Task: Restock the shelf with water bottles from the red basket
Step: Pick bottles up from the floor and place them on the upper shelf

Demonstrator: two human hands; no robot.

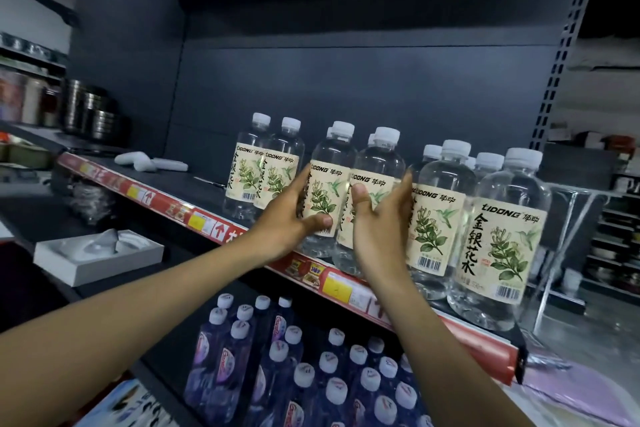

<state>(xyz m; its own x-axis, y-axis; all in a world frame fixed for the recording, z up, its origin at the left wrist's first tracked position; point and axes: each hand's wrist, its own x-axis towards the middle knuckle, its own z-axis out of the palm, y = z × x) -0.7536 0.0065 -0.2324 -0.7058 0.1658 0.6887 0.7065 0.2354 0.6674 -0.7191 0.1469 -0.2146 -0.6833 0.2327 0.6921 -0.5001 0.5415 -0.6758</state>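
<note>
Clear water bottles with cream flower labels and white caps stand in rows on a dark shelf [180, 180] with a red price strip. My left hand [287, 222] grips one bottle [329, 170] at the shelf's front edge, thumb across its label. My right hand [377, 229] grips the bottle [375, 166] right beside it, fingers round its right side. Two bottles [263, 170] stand to the left and several bottles [498, 232] to the right. The red basket is out of view.
A lower shelf holds several purple-labelled bottles [294, 374] under plastic wrap. A white tray [97, 256] lies at the left on a dark ledge. White packets [149, 163] lie on the shelf's left part. A perforated metal upright [561, 55] stands at the right.
</note>
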